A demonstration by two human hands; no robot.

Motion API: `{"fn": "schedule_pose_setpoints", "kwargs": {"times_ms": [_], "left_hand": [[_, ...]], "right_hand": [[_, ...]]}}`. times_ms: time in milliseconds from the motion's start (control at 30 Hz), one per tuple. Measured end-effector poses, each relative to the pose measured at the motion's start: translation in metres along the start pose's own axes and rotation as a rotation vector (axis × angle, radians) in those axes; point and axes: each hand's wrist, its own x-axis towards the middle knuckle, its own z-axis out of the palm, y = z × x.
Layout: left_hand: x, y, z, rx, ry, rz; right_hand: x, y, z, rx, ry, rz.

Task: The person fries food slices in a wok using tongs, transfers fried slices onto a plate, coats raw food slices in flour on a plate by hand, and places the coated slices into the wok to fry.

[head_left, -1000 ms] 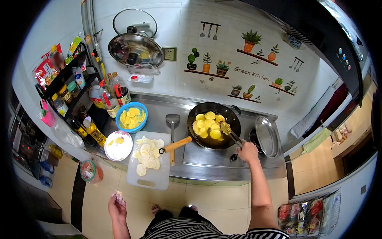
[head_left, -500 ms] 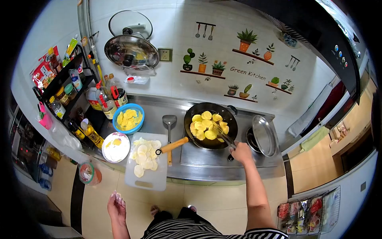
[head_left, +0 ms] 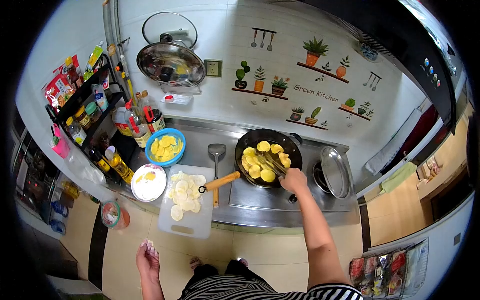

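My right hand (head_left: 295,181) is closed around the end of what look like metal tongs (head_left: 278,166), reaching down among yellow, batter-coated slices (head_left: 267,175) in a black wok (head_left: 295,167). My left hand (head_left: 148,259) is held over the floor in front of the counter, palm up, fingers loosely curled and holding nothing visible; its fingertips look whitish. Nearest to it is a white cutting board (head_left: 202,220) with pale round slices (head_left: 184,192) overlapping on it. The wok's wooden handle (head_left: 223,181) extends over the board's right edge.
A blue basket (head_left: 183,150) of yellow slices and a plate of white powder (head_left: 149,187) stand left of the board. A spatula (head_left: 216,150) lies beside the wok. Bottles (head_left: 135,125) crowd the left. A metal lid (head_left: 335,172) leans at right, and a bin (head_left: 115,216) stands below.
My right hand has shifted slightly left and up with the tongs, and the slices in the wok have been pushed about. My left hand stays nearly still. The view has shifted a little.
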Motion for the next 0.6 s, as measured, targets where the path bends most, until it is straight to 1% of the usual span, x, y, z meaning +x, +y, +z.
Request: {"fn": "schedule_pose_setpoints", "kwargs": {"times_ms": [100, 167, 233, 267, 400, 600], "left_hand": [[0.000, -0.002, -0.008, -0.004, 0.012, -0.003], [-0.001, -0.002, -0.008, 0.000, 0.031, -0.014], [-0.002, -0.003, -0.007, -0.002, 0.036, -0.014], [-0.003, -0.004, -0.006, -0.003, 0.043, -0.018], [-0.005, -0.005, -0.003, -0.014, 0.027, -0.015], [-0.008, -0.006, -0.001, 0.001, -0.010, -0.018]], "right_hand": [[-0.005, 0.006, -0.009, -0.003, 0.033, -0.005], [0.007, 0.008, -0.009, 0.005, 0.051, 0.004], [0.023, 0.005, -0.009, 0.053, 0.116, 0.035], [0.031, 0.003, -0.008, 0.091, 0.130, 0.016], [0.049, -0.013, -0.007, 0.088, 0.110, 0.061], [0.052, -0.003, 0.000, 0.027, 0.094, 0.099]]}}
